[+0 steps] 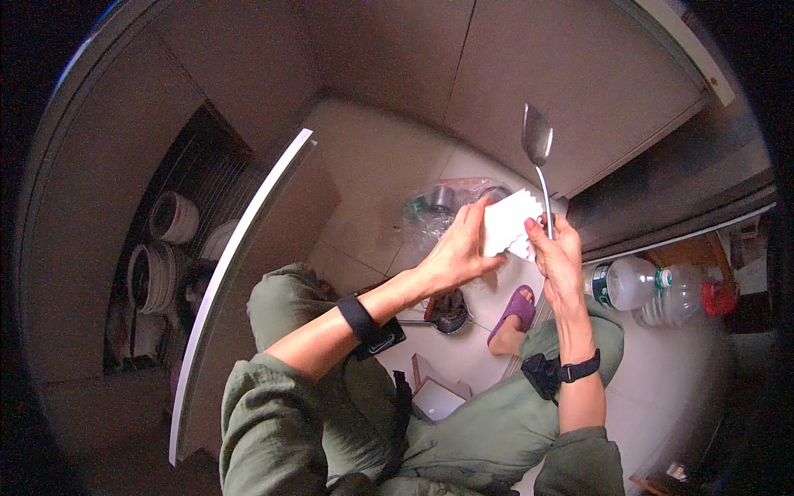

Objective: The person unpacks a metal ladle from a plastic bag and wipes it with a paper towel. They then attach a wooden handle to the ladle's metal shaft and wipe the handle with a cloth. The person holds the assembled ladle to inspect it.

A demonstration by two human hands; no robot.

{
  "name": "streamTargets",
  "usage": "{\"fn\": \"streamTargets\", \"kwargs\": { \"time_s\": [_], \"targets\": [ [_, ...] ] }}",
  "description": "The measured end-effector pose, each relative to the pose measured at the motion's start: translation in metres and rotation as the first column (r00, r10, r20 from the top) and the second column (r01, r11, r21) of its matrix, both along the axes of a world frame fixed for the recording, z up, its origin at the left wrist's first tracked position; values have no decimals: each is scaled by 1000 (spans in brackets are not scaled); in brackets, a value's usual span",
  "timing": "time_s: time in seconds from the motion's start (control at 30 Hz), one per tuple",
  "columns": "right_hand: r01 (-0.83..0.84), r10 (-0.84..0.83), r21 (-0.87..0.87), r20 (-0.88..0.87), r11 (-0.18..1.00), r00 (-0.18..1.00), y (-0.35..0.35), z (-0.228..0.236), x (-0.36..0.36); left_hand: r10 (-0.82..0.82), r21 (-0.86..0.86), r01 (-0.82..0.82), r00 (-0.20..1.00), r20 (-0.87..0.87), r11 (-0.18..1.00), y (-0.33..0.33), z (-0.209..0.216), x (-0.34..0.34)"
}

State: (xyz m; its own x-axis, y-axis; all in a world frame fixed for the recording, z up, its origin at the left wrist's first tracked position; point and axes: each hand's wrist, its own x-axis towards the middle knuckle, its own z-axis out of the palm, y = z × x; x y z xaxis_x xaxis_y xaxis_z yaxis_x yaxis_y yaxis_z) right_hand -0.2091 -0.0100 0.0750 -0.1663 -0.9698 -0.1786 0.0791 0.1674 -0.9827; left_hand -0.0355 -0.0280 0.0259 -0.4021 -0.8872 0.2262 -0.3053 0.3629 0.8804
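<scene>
2 items held: right hand closed on silver, long-handled metal spatula; left hand pinching white zigzag-edged cloth, just left of spatula's handle, right thumb on it too. Looks like wiping step; next move probably calls for cloth against spatula's blade.

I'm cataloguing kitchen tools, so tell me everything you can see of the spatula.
The spatula looks like shiny silver-grey metal: a broad, slightly curved blade on a slim, pale handle. In the picture its blade points toward the upper edge. The right hand grips the lower handle beside a white cloth; whether cloth and handle touch is unclear.
</scene>
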Motion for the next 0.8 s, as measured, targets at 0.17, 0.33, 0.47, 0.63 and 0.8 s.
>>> {"fn": "streamTargets", "kwargs": {
  "time_s": [0.17,0.33,0.47,0.63,0.8],
  "targets": [
    [76,-84,-62,-148,995,985,-7,-2,-2,12,421,150,933,-359,895,-30,-3,17],
    [201,-204,-38,-108,979,973,-11,1,-25,189,620,390,724,-664,681,-29,10,44],
    [150,-153,-32,-96,988,984,-11,-1,-31,214,725,387,782,-586,570,-24,14,52],
    [94,-96,-38,-66,995,993,-14,-2,-33,426,806,393,699,-574,442,-23,2,55],
    [87,-91,-34,-153,996,984,-15,0,-31,399,836,327,763,-509,440,-33,-15,63]
  ]
}}
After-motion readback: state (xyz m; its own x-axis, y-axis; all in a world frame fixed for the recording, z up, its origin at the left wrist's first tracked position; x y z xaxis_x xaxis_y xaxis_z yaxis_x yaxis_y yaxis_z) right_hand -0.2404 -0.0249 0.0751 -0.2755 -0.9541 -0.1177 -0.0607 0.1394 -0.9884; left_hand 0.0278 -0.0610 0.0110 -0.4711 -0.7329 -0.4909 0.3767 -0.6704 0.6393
